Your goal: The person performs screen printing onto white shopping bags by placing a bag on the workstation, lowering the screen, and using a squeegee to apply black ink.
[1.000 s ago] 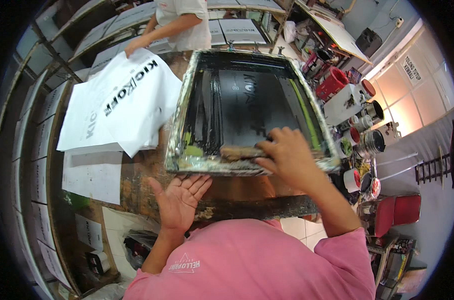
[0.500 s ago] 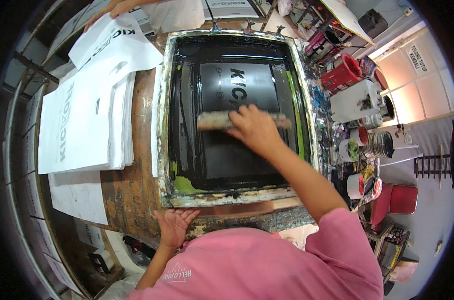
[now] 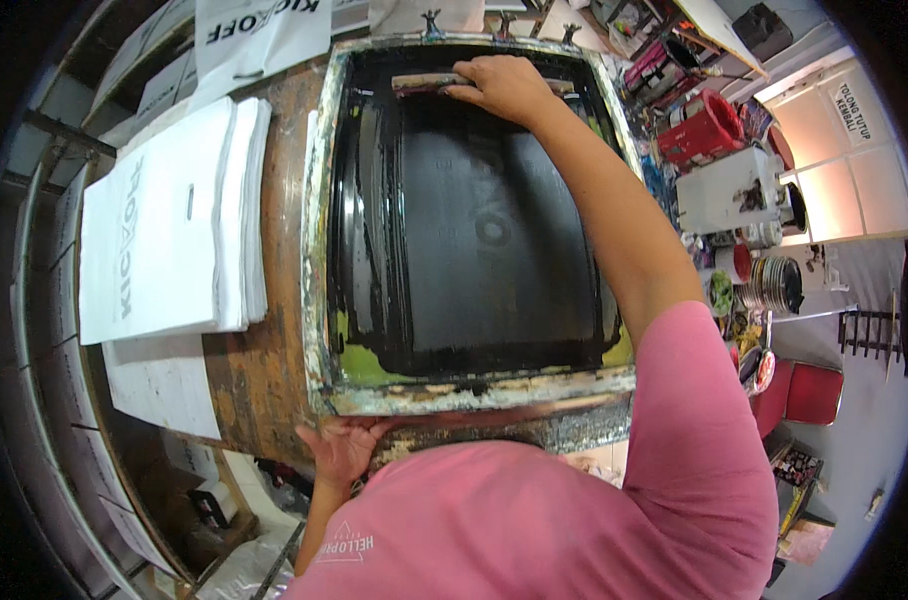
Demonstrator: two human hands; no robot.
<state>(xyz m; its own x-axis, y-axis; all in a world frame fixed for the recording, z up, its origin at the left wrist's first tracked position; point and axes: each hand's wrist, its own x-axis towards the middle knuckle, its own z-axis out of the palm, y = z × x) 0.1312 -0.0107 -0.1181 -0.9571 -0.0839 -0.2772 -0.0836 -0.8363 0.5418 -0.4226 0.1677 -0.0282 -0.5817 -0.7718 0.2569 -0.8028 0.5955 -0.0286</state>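
My right hand [image 3: 504, 90] is wrapped round the wooden handle of a squeegee [image 3: 421, 84] at the far end of a printing screen. Its wide blade lies across the black inky mesh [image 3: 484, 290], where faint lettering shows. Paint-crusted and pale, the screen's frame [image 3: 318, 260] lies flat on the work table. By the frame's near left corner is my left hand [image 3: 342, 448], palm up with fingers spread, holding nothing. Its fingertips are at the near edge of the table, just below the frame.
A stack of white printed bags [image 3: 149, 240] lies to the left on the brown table [image 3: 282, 200]. Another printed bag [image 3: 264, 45] is beyond it. Clamps [image 3: 507, 27] stand along the frame's far side. Ink tubs and a red bucket [image 3: 702, 130] crowd the right.
My right hand has pushed the squeegee from mid-screen to the far end. The bag lifted at the upper left has moved farther off, and another person's hands have left view. My left hand stays nearly still.
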